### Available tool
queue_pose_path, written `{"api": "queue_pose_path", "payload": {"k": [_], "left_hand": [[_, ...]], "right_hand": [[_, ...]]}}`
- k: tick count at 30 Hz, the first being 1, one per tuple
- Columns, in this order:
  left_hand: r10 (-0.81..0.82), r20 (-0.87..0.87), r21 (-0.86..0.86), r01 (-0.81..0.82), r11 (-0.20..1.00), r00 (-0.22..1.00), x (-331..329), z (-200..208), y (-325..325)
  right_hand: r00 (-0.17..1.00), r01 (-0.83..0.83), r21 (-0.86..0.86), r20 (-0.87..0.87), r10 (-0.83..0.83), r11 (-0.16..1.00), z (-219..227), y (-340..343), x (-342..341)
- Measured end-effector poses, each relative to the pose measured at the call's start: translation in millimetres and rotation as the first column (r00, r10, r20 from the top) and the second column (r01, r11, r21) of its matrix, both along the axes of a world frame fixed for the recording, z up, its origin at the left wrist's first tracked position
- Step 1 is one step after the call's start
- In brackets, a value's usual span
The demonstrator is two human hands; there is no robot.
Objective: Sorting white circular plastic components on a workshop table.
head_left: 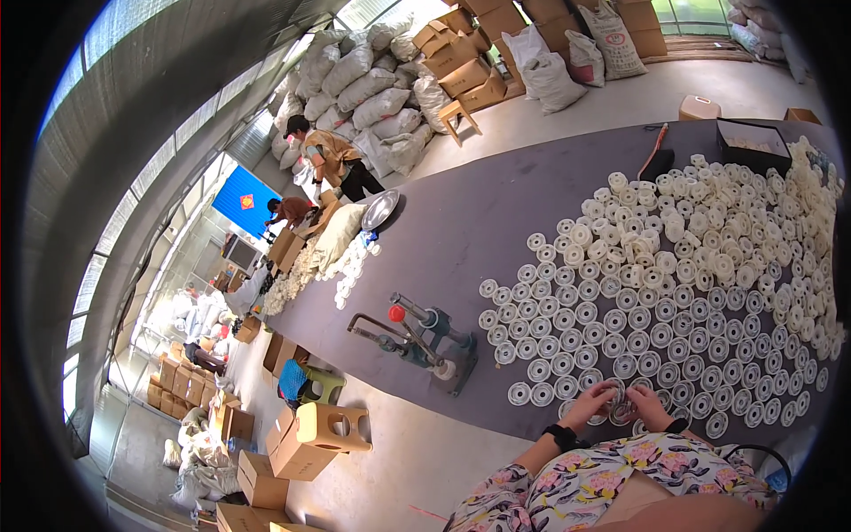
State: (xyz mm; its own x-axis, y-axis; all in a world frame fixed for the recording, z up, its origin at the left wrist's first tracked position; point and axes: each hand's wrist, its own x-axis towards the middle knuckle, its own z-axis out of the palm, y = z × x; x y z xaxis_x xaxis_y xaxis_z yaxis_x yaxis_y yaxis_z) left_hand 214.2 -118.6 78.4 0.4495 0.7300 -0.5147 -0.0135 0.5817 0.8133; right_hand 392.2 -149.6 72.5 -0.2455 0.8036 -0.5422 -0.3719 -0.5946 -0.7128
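At the table's near edge my left hand (589,407) and my right hand (651,409) come together, fingers curled in. Between them they hold a round grooved wheel (620,410) with a shiny grey inside; finer detail is too small to make out. Around and beyond them, similar wheels (638,342) lie flat in loose rows, pale rims around metallic-looking centres. Behind these rows, cream-coloured plastic wheels (700,217) are heaped several deep. To the left of the wheels stands a green hand press (434,341) with a red ball knob on its lever.
A black open box (753,146) sits at the table's far right, near a dark tool with an orange handle (658,160). A metal bowl (381,210) rests at the far left. Stools (332,426) and cartons (297,452) stand on the floor left. Two people work beyond, near stacked sacks (372,84).
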Motion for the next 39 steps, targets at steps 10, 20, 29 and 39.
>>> {"api": "queue_pose_path", "payload": {"k": [10,20,29,39], "left_hand": [[-0.008,0.153,-0.042,0.014,0.999,0.988,-2,-2,-16],[0.061,0.185,-0.047,-0.053,0.998,0.981,7,4,-15],[-0.004,-0.065,0.155,0.014,0.988,0.998,9,0,-11],[0.126,0.038,-0.375,-0.103,0.921,0.991,-7,-45,-16]], "right_hand": [[0.971,-0.212,-0.05,-0.126,0.204,0.976,-11,1,10],[0.919,-0.392,0.536,0.271,0.288,0.747,-3,0,13],[0.989,-0.064,0.021,-0.13,0.066,0.998,-17,6,11],[0.754,-0.341,0.569,0.641,-0.144,0.748,-10,-2,-4]]}}
